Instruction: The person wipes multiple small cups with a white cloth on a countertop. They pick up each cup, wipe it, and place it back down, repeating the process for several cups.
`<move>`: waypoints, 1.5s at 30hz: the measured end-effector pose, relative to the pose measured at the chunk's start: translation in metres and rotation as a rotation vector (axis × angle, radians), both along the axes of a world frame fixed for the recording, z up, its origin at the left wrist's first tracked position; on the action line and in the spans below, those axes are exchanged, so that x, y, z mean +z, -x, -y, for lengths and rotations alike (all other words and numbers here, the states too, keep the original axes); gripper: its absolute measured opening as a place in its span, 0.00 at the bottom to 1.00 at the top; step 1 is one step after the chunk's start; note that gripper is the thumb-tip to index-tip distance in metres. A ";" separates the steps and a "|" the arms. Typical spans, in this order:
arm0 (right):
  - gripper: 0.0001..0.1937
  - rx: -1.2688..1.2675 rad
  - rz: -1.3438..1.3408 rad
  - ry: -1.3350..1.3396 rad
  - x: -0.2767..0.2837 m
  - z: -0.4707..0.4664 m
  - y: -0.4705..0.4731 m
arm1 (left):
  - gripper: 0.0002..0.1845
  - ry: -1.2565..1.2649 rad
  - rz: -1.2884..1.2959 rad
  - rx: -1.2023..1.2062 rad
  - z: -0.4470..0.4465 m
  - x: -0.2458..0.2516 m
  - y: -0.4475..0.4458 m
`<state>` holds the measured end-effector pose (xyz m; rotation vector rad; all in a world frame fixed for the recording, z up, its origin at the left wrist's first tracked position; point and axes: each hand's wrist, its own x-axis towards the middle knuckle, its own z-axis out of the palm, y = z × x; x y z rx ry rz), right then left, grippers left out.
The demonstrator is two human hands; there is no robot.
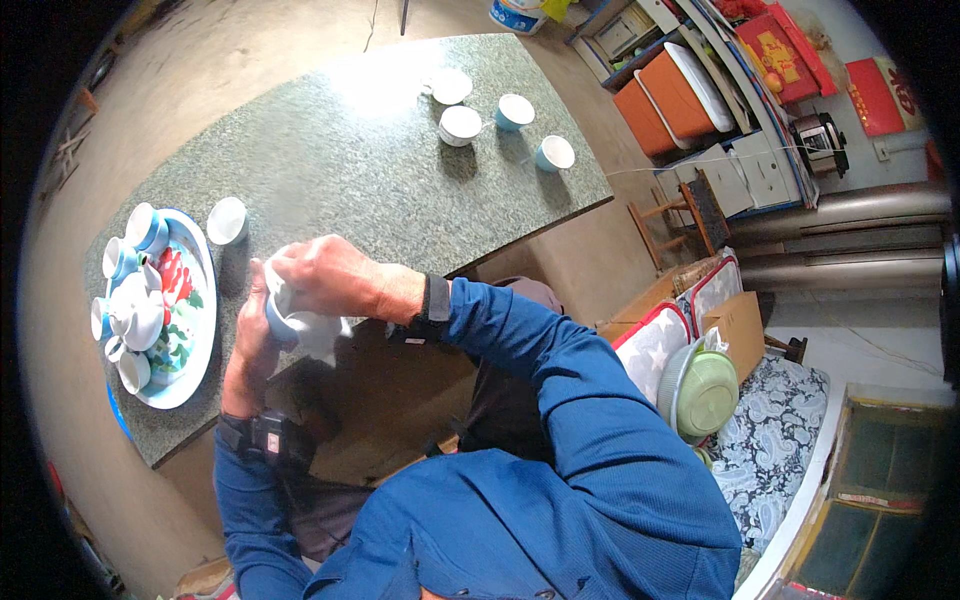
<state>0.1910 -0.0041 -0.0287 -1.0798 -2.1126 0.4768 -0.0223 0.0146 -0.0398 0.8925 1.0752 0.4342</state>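
Observation:
My left hand (pixel 255 337) holds a light blue cup (pixel 280 321) by its side, over the near edge of the stone-topped table (pixel 360 172). My right hand (pixel 322 277) presses a white cloth (pixel 319 334) at the cup's mouth, and part of the cloth hangs below. Just beyond my left hand stands a white-mouthed cup (pixel 227 221). At the left, an oval floral tray (pixel 202 330) bears a white teapot (pixel 137 315) and several cups, blue ones and a white one (pixel 134 373).
Toward the far right of the tabletop stand two blue cups (pixel 514 112) and white cups (pixel 460 126). A wooden chair (pixel 694 214), a cabinet (pixel 765 169) and a seat with green basins (pixel 705 390) lie to the right.

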 end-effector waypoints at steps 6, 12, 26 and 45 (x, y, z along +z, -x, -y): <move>0.11 -0.124 -0.279 0.292 0.007 0.002 0.005 | 0.47 -0.984 -0.193 0.111 0.005 0.014 -0.017; 0.14 -0.203 -0.337 0.849 -0.001 0.003 0.009 | 0.43 -1.135 -0.419 -0.050 0.013 0.030 -0.015; 0.17 -0.100 -0.621 0.906 0.008 0.006 0.009 | 0.42 -1.107 -0.344 0.135 0.013 0.024 -0.019; 0.13 -0.078 -0.622 1.048 0.011 0.012 0.009 | 0.31 -1.274 -0.436 0.126 0.017 0.031 -0.023</move>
